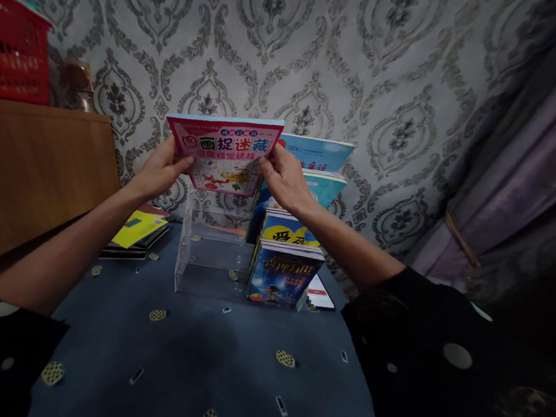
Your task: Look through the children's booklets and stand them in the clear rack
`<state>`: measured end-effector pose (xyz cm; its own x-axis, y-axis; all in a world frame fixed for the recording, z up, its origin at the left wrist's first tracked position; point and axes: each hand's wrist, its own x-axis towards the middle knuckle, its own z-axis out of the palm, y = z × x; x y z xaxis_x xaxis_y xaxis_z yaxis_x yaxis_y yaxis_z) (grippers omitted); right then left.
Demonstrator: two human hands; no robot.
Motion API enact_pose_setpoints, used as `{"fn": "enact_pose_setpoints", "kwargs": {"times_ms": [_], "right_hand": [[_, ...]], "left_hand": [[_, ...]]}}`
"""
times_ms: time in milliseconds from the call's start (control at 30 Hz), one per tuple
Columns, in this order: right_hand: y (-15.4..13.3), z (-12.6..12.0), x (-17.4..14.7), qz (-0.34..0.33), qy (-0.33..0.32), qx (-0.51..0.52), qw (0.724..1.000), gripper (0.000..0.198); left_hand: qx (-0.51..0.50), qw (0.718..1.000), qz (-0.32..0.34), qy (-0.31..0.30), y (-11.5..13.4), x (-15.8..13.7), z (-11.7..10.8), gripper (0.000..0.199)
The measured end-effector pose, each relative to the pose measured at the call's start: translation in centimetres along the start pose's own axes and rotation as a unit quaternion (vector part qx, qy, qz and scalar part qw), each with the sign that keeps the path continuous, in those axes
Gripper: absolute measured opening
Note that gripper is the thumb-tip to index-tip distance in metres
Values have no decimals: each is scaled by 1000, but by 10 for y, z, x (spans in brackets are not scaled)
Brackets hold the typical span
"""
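Observation:
A children's picture book (229, 153) with a red and pink cover is held up by both hands over a clear stepped book rack (209, 281). My left hand (163, 167) grips its left edge, thumb on the front cover. At the right edge, my right hand (286, 175) is closed on it in the same way. The rack's right half carries books in tiers: a dark blue book (282, 279) in front, a yellow and blue book (290, 231) behind it, then a teal book (328, 189) and a light blue book (322, 152) at the back.
On the left of the blue patterned tablecloth (180, 365) lies a stack of books (139, 233), a yellow one on top. A phone (321, 292) sits right of the rack. A wooden cabinet (35, 174) bearing a red basket (12, 48) stands left; a tied curtain (503, 167) hangs right.

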<state>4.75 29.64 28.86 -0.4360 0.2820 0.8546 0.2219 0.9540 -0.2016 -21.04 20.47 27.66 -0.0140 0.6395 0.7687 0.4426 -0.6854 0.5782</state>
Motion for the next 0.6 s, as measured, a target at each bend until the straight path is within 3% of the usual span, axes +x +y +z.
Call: {"fn": "enact_pose_setpoints", "kwargs": {"times_ms": [200,400,600], "right_hand": [[8,9,15,10,5,-14,1000,14],[-5,-2,25,-24,42,-30,998,37],[-45,-14,-9,-36,33,-14,999,37]], "left_hand": [[-3,999,-43,-2,-4,18,-1,45],[-46,994,-103,-1,-27,38,-5,43],[-82,982,-168,-19,-54,42,4,38]]}}
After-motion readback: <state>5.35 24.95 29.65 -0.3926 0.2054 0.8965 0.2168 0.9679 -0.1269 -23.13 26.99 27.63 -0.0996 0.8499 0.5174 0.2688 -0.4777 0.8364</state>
